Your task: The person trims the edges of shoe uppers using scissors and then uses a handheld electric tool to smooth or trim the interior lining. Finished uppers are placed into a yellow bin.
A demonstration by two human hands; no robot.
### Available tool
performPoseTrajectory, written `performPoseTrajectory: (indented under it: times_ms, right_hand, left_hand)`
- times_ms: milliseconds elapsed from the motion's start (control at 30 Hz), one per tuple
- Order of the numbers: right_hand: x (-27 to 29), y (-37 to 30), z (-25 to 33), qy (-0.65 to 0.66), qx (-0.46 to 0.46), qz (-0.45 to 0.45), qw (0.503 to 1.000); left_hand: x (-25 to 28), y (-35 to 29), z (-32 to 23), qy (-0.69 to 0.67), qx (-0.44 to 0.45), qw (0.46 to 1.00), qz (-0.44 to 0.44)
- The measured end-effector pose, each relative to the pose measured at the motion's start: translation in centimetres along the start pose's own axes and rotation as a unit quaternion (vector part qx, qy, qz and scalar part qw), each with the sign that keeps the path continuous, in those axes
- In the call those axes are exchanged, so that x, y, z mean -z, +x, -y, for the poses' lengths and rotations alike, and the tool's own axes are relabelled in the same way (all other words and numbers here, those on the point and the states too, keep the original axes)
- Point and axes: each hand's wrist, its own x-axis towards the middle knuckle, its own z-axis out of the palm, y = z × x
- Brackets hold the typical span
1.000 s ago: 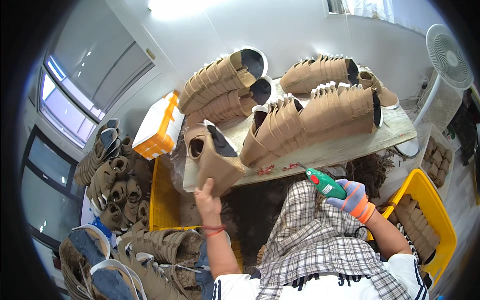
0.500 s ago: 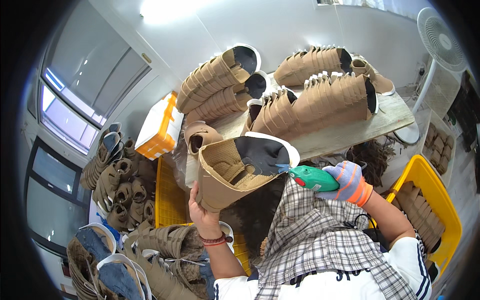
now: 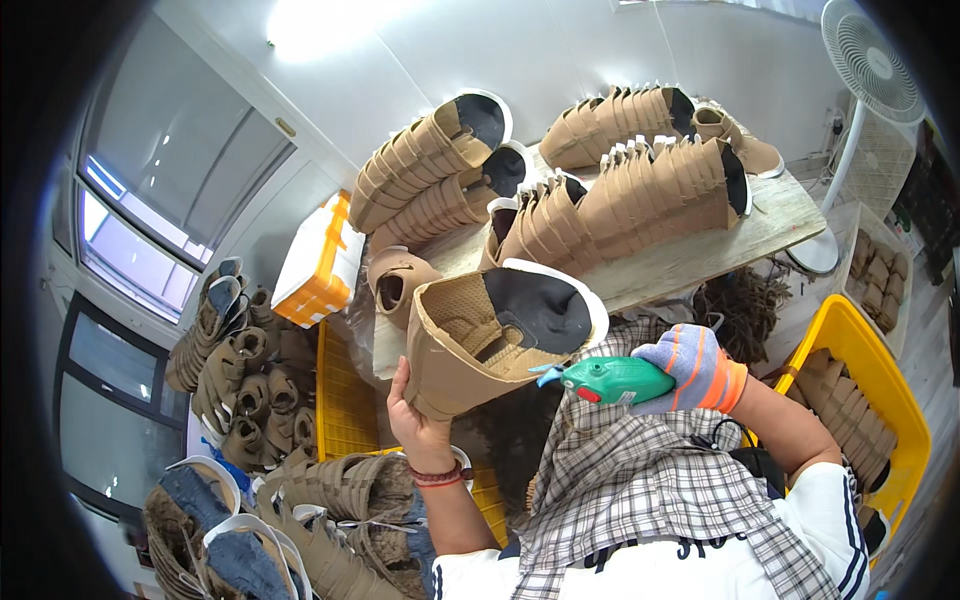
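My left hand (image 3: 420, 430), bare and wearing bead and cord bracelets, grips a tan shoe upper (image 3: 455, 365) from below at its left end. The upper's wide opening faces up, showing mesh lining, a dark inner part and a white rim. In a grey-and-orange striped glove, my right hand (image 3: 692, 370) is wrapped round green handheld electric scissors (image 3: 622, 380) with a red button. Their blue blades are at the upper's lower right edge; whether they touch it I cannot tell. A single tan upper (image 3: 400, 275) sits just behind the held one, at the table's near edge.
Stacked tan uppers (image 3: 625, 215) stand on the worn table (image 3: 690, 265). Uppers pile up at left, some with fluffy lining (image 3: 385, 490). A yellow crate (image 3: 875, 360) of uppers is at right. An orange-and-white box (image 3: 320, 260) and a standing fan (image 3: 870, 60) flank the table.
The electric scissors have shifted from the upper's right side, by the white rim, down and left to its lower edge. The upper has tipped slightly and my left hand keeps its hold.
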Motion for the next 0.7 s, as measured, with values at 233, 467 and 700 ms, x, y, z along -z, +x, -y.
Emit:
performPoseTrajectory:
  times_ms: [233, 467, 700]
  right_hand:
    - [-1.0, 0.7, 1.4, 0.053, 0.003, -0.017, 0.998]
    - [-0.5, 3.2, 3.2, 0.141, -0.038, 0.002, 0.989]
    - [-1.6, 4.2, 3.3, 0.172, -0.077, 0.017, 0.982]
  left_hand:
    - [-1.0, -1.4, 1.3, -0.06, -0.023, 0.995, 0.082]
    - [0.1, -3.0, 2.9, 0.052, -0.163, 0.977, 0.124]
    - [0.0, -3.0, 5.1, 0.248, -0.264, 0.918, 0.163]
